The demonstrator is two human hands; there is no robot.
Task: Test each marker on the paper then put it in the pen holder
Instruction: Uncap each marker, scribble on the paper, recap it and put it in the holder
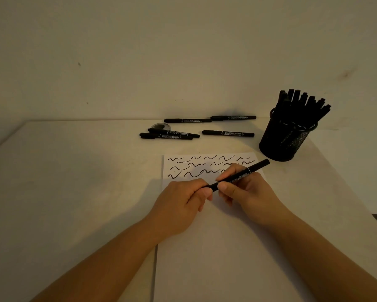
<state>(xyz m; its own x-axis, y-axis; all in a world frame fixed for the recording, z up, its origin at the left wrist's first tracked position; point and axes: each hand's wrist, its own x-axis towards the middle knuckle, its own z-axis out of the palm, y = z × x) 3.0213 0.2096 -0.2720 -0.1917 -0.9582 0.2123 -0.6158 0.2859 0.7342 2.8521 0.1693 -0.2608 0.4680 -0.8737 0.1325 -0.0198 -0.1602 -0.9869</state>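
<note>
Surface: a pale table (74, 192) set against a plain wall (139, 51), dimly lit; its far edge runs along the foot of the wall, and its right edge slants down toward the lower right corner.

Paper: a white sheet (215, 247) lies in front of the person, its left edge running straight down to the bottom of the view. Three rows of black squiggles (191, 168) fill its far end (the rest is blank).

Held marker: a black marker (244, 174) is tilted over the sheet, its far end pointing up and right toward the holder.

Left hand: the left hand (178, 199) is closed on the near end of the marker, fingers curled around it.

Right hand: the right hand (246, 190) pinches the barrel just beside the left, thumb and forefinger clamped on it. Whether the cap is on or coming off cannot be told.

Pen holder: a black mesh pen holder (283, 140) stands just beyond the sheet's far right corner, crowded with black markers (303, 103) fanned out above its rim.

Loose markers: five markers (227, 133) lie flat beyond the sheet near the far edge, two of them touching side by side at the left.

Other: a small round object (161, 126) sits behind that pair; too dark to identify.

Open room: the table's left half is bare, and a strip lies free between the sheet and the loose markers.
</note>
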